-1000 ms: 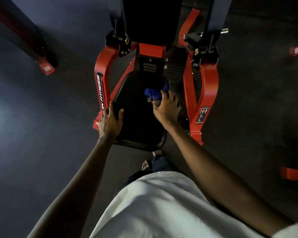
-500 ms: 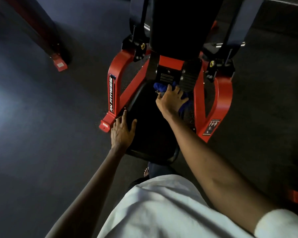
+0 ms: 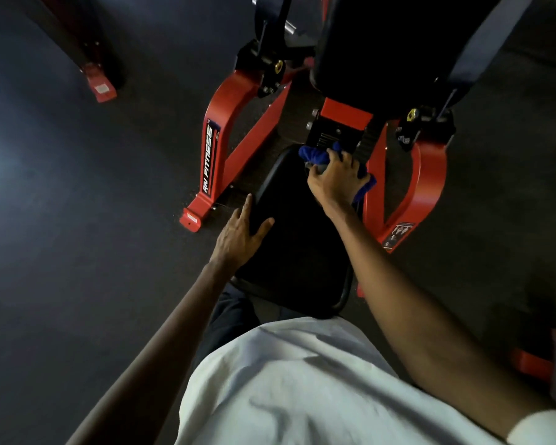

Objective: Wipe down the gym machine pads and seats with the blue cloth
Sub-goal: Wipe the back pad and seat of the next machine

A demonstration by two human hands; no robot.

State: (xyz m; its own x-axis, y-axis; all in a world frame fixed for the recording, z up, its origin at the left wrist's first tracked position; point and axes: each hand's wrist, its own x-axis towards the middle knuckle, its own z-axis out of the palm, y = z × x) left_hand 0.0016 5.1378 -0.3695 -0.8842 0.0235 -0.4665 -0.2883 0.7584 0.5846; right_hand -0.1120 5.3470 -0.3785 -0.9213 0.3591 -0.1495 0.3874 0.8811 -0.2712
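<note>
The black seat pad (image 3: 299,239) of a red-framed gym machine lies below me. My right hand (image 3: 336,179) grips the bunched blue cloth (image 3: 315,155) at the seat's far end, close under the red and black seat bracket (image 3: 337,130). A strip of cloth hangs out to the right of that hand. My left hand (image 3: 241,234) rests flat on the seat's left edge, fingers straight and spread. The black back pad (image 3: 382,43) rises beyond the bracket.
Red frame legs (image 3: 219,139) flank the seat on both sides, the right leg (image 3: 427,175) bearing a label. Another machine's red foot (image 3: 100,85) stands on the dark rubber floor at upper left. More red parts (image 3: 530,364) sit at the right edge.
My right hand has pushed the cloth from the middle of the seat up to its far end. My left hand has stayed on the seat's left edge, fingers now straighter.
</note>
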